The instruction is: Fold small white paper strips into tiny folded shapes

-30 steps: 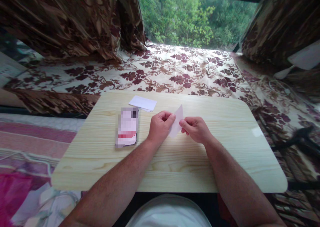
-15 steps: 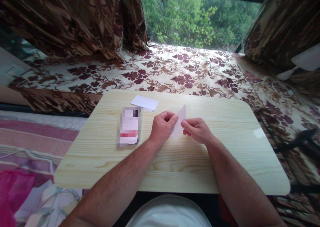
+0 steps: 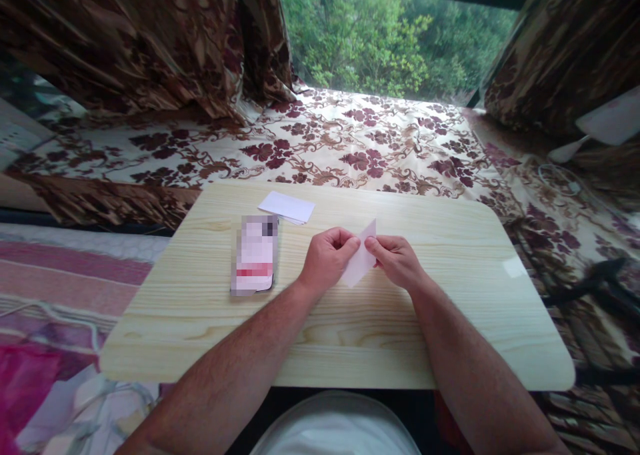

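A small white sheet of paper (image 3: 361, 260) is held tilted just above the light wooden table (image 3: 450, 308), near its middle. My left hand (image 3: 327, 258) pinches the sheet's left edge with curled fingers. My right hand (image 3: 395, 260) pinches its right edge, thumb on top. A phone (image 3: 255, 255) lies flat on the table to the left of my left hand. A short stack of white paper (image 3: 287, 207) lies beyond the phone, near the table's far edge.
Floral cloth (image 3: 350, 141) covers the ledge behind the table, with brown patterned curtains (image 3: 125, 41) on both sides and a window onto green trees (image 3: 370, 35). Pink bedding (image 3: 60, 288) lies to the left. Dark cables (image 3: 600, 281) lie at the right.
Both hands keep their pinch on the paper. The sheet has tilted flatter and its top corner leans further right; my fingertips have drawn closer together.
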